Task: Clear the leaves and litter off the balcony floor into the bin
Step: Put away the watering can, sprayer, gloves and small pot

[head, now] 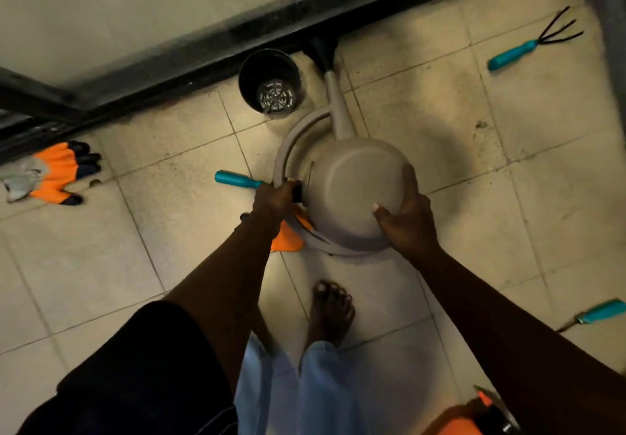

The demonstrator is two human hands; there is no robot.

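A beige watering can (349, 184) is held upside down over the tiled balcony floor (508, 150), its flat base facing me and its spout pointing away toward the wall. My left hand (276, 199) grips its curved handle. My right hand (408, 221) grips the near right side of the body, thumb on the base. Small dirt specks (481, 125) lie on the tiles. No bin shows clearly.
A black plant pot (270, 84) stands by the dark threshold. Teal-handled tools lie around: a hand rake (531, 45) far right, one (237, 179) by my left hand, one (599, 312) at right. Orange gloves (56, 174) lie at left; another orange item (288, 238) sits under the can. My bare foot (330, 312) stands below.
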